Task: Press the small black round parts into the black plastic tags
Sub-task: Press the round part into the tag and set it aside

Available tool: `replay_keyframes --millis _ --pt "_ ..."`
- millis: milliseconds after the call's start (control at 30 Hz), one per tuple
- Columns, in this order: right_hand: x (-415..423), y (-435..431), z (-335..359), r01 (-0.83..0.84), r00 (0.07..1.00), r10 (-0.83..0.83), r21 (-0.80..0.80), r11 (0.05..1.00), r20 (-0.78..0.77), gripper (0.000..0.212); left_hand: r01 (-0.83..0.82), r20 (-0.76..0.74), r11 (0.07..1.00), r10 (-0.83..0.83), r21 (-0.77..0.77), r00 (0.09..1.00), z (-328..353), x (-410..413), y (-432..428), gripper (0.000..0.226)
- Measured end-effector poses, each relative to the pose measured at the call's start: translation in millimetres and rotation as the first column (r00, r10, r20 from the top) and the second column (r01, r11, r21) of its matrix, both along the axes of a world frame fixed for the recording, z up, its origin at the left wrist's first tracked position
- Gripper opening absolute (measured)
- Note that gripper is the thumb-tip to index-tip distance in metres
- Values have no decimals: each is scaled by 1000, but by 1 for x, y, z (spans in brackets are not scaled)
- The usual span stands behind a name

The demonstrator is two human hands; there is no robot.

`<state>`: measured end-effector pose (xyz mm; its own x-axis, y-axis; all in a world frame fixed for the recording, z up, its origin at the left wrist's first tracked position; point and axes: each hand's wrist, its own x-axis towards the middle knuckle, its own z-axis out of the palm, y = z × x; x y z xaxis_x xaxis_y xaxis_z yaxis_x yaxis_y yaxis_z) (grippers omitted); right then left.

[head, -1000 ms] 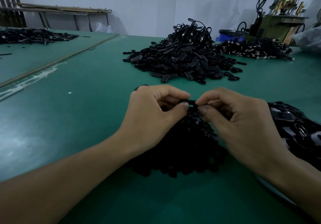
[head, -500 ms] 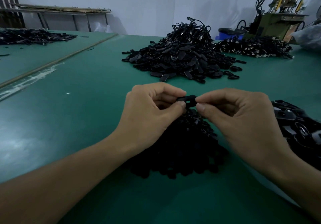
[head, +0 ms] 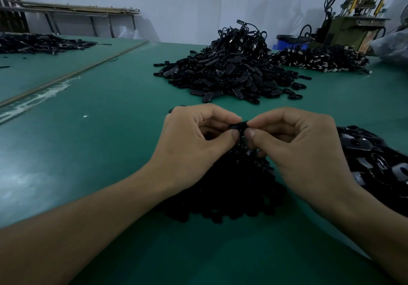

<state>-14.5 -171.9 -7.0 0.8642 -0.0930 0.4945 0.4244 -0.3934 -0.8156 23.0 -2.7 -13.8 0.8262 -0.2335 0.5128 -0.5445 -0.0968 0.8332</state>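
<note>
A black plastic tag (head: 239, 126) is held just above the green table (head: 110, 130), pinched from both sides. My left hand (head: 196, 145) pinches its left end between thumb and forefinger, and my right hand (head: 295, 145) pinches its right end the same way. Most of the tag is hidden by the fingertips, and no round part can be made out on it. Under the hands lies a low heap of small black round parts (head: 231, 192). A pile of black tags (head: 379, 163) sits just right of my right hand.
A big heap of black tags with cords (head: 231, 72) lies further back at the centre. Another heap (head: 320, 60) lies behind it to the right, beside a machine (head: 353, 19) and a blue bin (head: 289, 41). A third dark heap (head: 39, 42) lies on the far left table.
Both hands have closed in on the tag, so the fingertips now cover more of it. The thumbs have come nearer to each other. The piles have not moved.
</note>
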Motion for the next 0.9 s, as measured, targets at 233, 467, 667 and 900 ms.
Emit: replay_keyframes --millis 233,467,667,900 --pt "3 2 -4 -20 999 22 55 998 -35 21 26 15 1000 -26 -1 1000 0 -1 -1 21" --pt "-1 5 -3 35 992 -23 -91 995 127 23 4 29 1000 -4 2 1000 0 -2 -1 18" --pt "-1 2 -3 94 973 -25 -299 949 227 16 -17 3 1000 17 -26 1000 1 -2 0 17" --pt "2 -3 -1 -79 993 91 -154 985 72 21 32 -11 999 -32 4 999 2 -2 1 20"
